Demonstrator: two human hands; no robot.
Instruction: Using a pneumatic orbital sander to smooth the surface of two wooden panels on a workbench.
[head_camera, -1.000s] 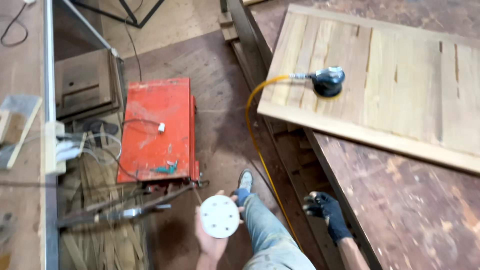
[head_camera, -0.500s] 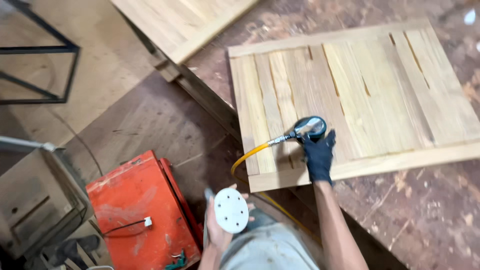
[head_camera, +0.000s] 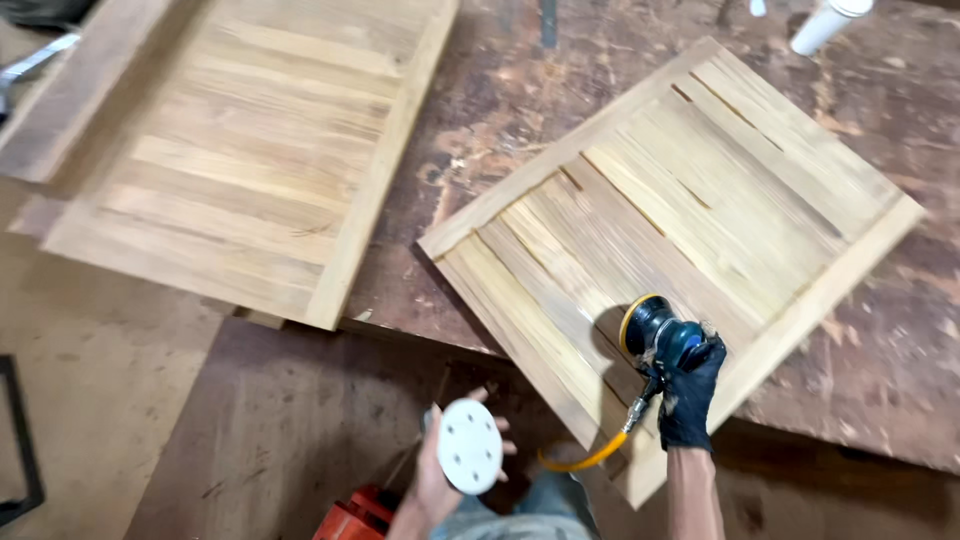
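Right hand (head_camera: 688, 395) fingers grasp the sander (head_camera: 655, 335) tilted, pad facing upper-left; left hand (head_camera: 435, 480) grasps white disc (head_camera: 469, 446)

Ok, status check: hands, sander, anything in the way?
Right hand gripping sander, tilted off wood panel. Left hand holding white sanding disc. Yellow hose trails below; panel unobstructed.

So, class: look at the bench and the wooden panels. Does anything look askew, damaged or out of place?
The panel under the sander lies askew, with its near corner overhanging the bench edge. The second panel also juts past the edge. The bench top is badly stained and worn. The sander is tipped on its edge, its pad off the wood.
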